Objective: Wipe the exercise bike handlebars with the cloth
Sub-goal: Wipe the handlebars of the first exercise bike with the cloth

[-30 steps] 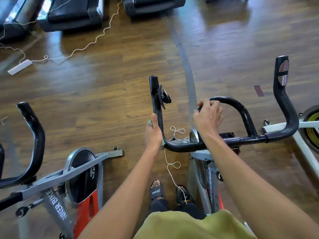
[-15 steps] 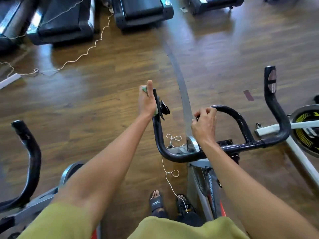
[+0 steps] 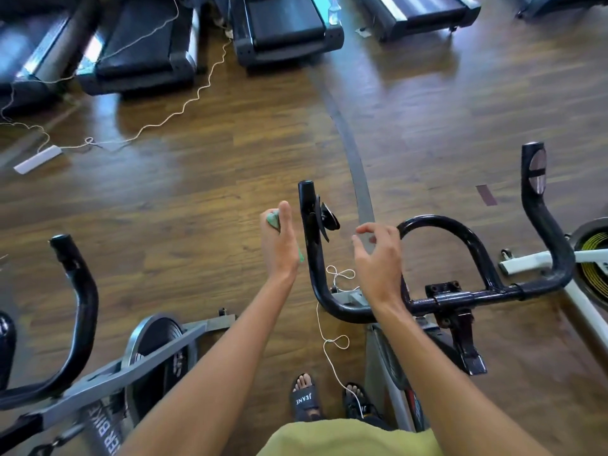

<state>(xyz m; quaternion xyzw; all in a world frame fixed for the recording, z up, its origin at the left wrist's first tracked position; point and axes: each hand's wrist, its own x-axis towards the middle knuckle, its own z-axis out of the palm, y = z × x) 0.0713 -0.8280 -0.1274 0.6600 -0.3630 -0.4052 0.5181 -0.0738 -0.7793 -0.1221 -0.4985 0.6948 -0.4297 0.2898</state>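
The black handlebars (image 3: 460, 299) of the exercise bike span the right half of the view, with upright horns at left and right and an inner loop. My left hand (image 3: 281, 243) is shut on a small green cloth (image 3: 273, 220), just left of the left horn (image 3: 309, 232) and off the bar. My right hand (image 3: 378, 258) hovers with fingers apart between the left horn and the inner loop (image 3: 437, 225), touching neither. A small black lever sits on the left horn.
A second bike (image 3: 98, 366) with black handlebars stands at lower left. Several treadmills (image 3: 283, 31) line the far edge. White cords (image 3: 184, 106) and a power strip (image 3: 38, 159) lie on the wooden floor. A thin white cord (image 3: 332, 343) hangs near my sandalled feet.
My left hand with the cloth has come off the left horn's top and moved down and left. My right hand has let go of the inner loop and opened.
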